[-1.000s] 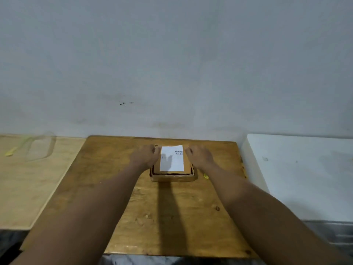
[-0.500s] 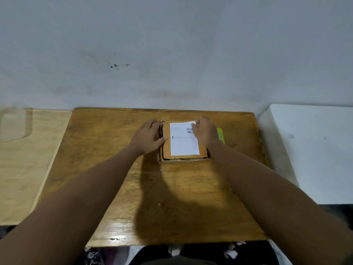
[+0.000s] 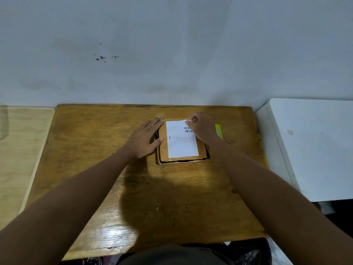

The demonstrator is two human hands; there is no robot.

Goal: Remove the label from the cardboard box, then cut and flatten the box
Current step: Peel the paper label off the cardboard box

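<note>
A small brown cardboard box (image 3: 163, 150) lies flat near the far middle of the wooden table (image 3: 133, 197). A white shipping label (image 3: 181, 146) with barcodes covers most of its top. My left hand (image 3: 145, 138) rests flat against the box's left side, fingers spread, thumb on the top edge. My right hand (image 3: 202, 128) is over the box's far right corner, thumb and forefinger pinched on the label's far right corner. A yellow-green cutter (image 3: 218, 131) lies on the table just right of that hand, partly hidden by it.
A grey wall stands directly behind the table. A pale wooden surface (image 3: 21, 150) adjoins on the left with a clear plastic thing (image 3: 3, 123) at its far edge. A white cabinet top (image 3: 315, 146) adjoins on the right. Dark cloth shows below the table's near edge.
The view has tilted down toward the table. My right hand has gone from the box's right side to pinching the label's far right corner. My left hand stays at the left side.
</note>
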